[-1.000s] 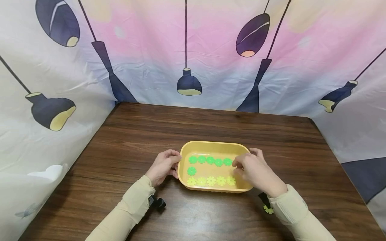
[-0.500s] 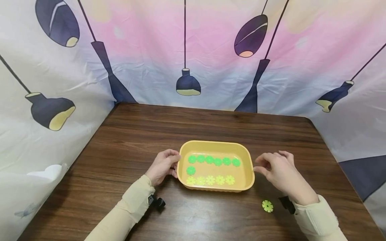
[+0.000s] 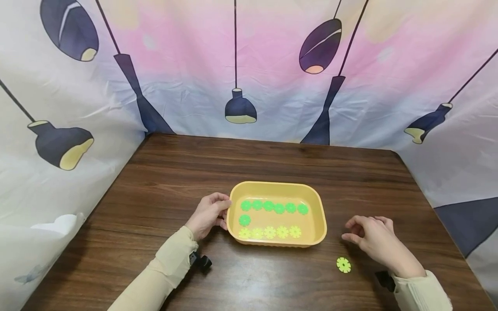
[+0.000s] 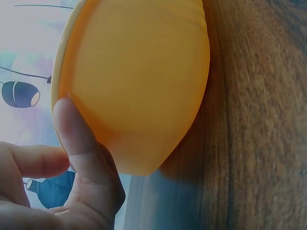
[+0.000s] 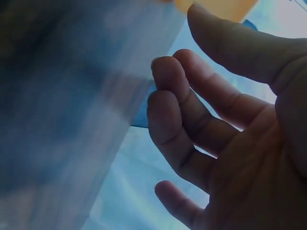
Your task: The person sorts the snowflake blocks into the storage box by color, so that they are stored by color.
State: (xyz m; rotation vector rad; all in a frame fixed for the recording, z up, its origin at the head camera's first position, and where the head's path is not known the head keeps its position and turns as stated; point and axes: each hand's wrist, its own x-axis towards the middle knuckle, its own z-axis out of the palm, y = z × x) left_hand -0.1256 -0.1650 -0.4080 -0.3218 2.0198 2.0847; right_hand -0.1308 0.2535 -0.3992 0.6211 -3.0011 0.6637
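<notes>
A yellow plastic tray (image 3: pixel 276 242) stands on the table, its left rim pinched between the thumb and index finger of my left hand (image 3: pixel 207 216). The left wrist view shows that thumb (image 4: pixel 76 127) at the rim. Inside, several green flower-shaped discs (image 3: pixel 268 205) form a row along the back, and one green disc (image 3: pixel 244 220) sits below the row's left end. Several yellow flower discs (image 3: pixel 270 232) line the front side. My right hand (image 3: pixel 377 239) hovers right of the tray with loosely bent fingers and nothing in them. A yellow-green flower disc (image 3: pixel 343 264) lies on the table just below it.
The dark wooden table (image 3: pixel 194 157) extends around the tray. A cloth backdrop (image 3: pixel 186 56) printed with hanging lamps encloses its back and sides. Black wrist-camera mounts (image 3: pixel 203 262) hang below both wrists.
A green disc was added at the right end of the back row. My right hand left the tray and moved right and toward me, now empty. My left hand stays on the rim.
</notes>
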